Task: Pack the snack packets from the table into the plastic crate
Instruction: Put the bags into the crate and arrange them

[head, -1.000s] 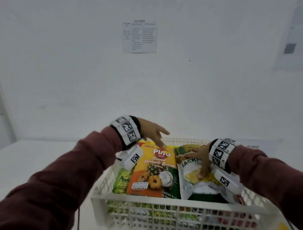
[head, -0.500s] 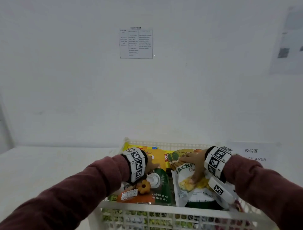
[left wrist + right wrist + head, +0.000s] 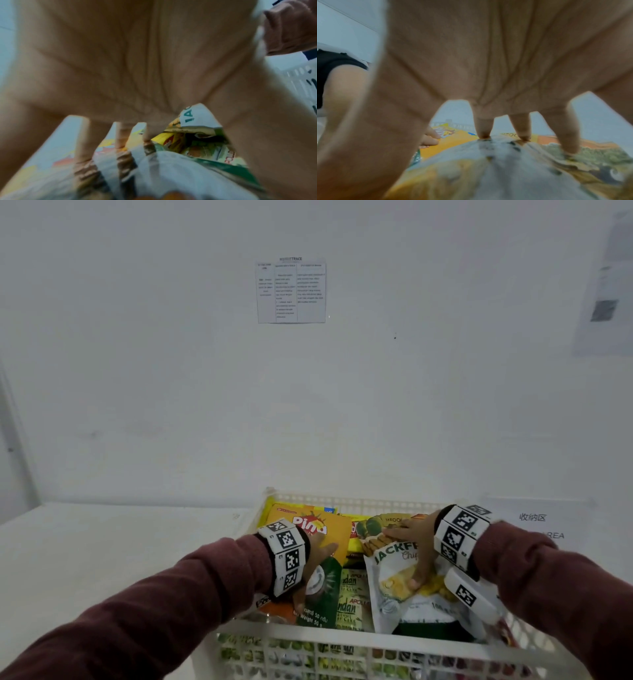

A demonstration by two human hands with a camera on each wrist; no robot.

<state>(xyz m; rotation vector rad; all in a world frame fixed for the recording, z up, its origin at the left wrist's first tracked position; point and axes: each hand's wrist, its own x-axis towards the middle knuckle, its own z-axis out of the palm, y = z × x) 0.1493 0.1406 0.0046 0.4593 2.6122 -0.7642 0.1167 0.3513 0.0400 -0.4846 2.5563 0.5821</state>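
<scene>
Head view: the left hand (image 3: 313, 563) has come down from above the Pina biscuit packet (image 3: 310, 537) and now lies flat on it, so the packing looks near done; the right hand (image 3: 414, 549) presses spread fingers on the jackfruit chips bag (image 3: 399, 587); both packets lie inside the plastic crate (image 3: 376, 635); left wrist view: straight fingers (image 3: 82, 142) rest on the packet, gripping nothing; right wrist view: fingertips (image 3: 483, 133) touch the bag beneath the palm
</scene>
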